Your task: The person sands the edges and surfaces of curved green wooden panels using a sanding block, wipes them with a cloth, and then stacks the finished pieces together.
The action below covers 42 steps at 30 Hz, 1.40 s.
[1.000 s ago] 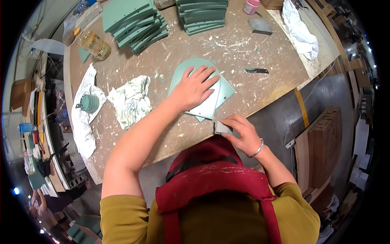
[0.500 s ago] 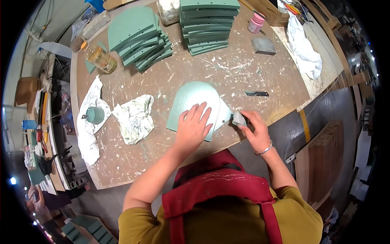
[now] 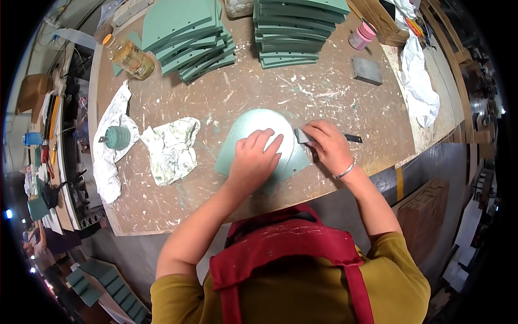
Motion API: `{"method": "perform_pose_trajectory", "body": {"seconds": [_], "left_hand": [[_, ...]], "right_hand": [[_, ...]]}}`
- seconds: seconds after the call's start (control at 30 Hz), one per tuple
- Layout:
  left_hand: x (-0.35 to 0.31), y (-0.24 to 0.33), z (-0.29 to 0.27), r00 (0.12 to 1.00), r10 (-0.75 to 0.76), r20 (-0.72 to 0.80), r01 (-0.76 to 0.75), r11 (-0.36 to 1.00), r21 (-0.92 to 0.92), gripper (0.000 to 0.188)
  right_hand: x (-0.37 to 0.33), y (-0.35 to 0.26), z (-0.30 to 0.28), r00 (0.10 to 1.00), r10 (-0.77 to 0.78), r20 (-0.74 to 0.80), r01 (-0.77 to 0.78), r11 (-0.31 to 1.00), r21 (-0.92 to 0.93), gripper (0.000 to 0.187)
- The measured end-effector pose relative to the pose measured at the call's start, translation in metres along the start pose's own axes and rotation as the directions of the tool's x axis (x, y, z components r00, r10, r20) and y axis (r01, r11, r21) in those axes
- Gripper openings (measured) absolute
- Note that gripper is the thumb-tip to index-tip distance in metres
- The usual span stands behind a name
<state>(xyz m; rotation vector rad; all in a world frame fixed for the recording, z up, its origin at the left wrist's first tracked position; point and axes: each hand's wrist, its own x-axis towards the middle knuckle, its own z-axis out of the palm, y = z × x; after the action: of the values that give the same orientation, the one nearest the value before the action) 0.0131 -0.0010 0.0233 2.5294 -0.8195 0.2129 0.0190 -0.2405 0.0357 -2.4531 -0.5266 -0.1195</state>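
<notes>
My R grip point(image 3: 330, 146), pinching grey block point(image 3: 304, 136), is now sitting farther up panel's point(image 3: 259, 121) R edge vs 0.5 s ago, so prob. working a new stretch. L grip point(image 3: 251, 161), fingers spread, clasping nothing, is resting on panel, nr tabletop's point(image 3: 345, 102) front.

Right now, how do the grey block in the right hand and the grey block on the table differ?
The held block sits in the right hand beside the rounded green panel; the resting block lies untouched on the table. The held block looks smaller and paler than the resting block, though the hand partly covers it. Both are grey and block-shaped.
</notes>
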Motion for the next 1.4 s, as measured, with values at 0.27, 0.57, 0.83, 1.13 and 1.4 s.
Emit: {"method": "perform_pose_trajectory", "body": {"seconds": [0.27, 0.57, 0.83, 1.13, 1.4], "left_hand": [[0.0, 0.0, 0.0, 1.0, -0.01, -0.001, 0.01, 0.999, -0.035, 0.047], [-0.001, -0.004, 0.002, 0.999, 0.002, -0.043, -0.002, 1.0, -0.014, 0.047], [-0.002, -0.004, 0.0, 1.0, -0.02, 0.009, 0.021, 0.998, -0.056, 0.046], [-0.003, -0.006, -0.003, 1.0, -0.012, 0.019, 0.012, 0.999, -0.031, 0.042], [-0.003, -0.007, -0.003, 1.0, -0.023, 0.017, 0.024, 0.997, -0.077, 0.041]], "right_hand": [[0.005, 0.001, -0.004, 1.0, 0.016, 0.026, -0.016, 1.0, 0.021, 0.039], [0.028, 0.016, -0.015, 0.997, -0.075, 0.03, 0.074, 0.997, 0.027, 0.039], [0.075, 0.012, -0.017, 0.969, -0.185, 0.163, 0.168, 0.98, 0.109, 0.039], [0.157, 0.01, -0.004, 0.802, -0.368, 0.471, 0.271, 0.926, 0.262, 0.039], [0.188, 0.007, -0.006, 0.654, -0.497, 0.57, 0.42, 0.866, 0.273, 0.038]]}}
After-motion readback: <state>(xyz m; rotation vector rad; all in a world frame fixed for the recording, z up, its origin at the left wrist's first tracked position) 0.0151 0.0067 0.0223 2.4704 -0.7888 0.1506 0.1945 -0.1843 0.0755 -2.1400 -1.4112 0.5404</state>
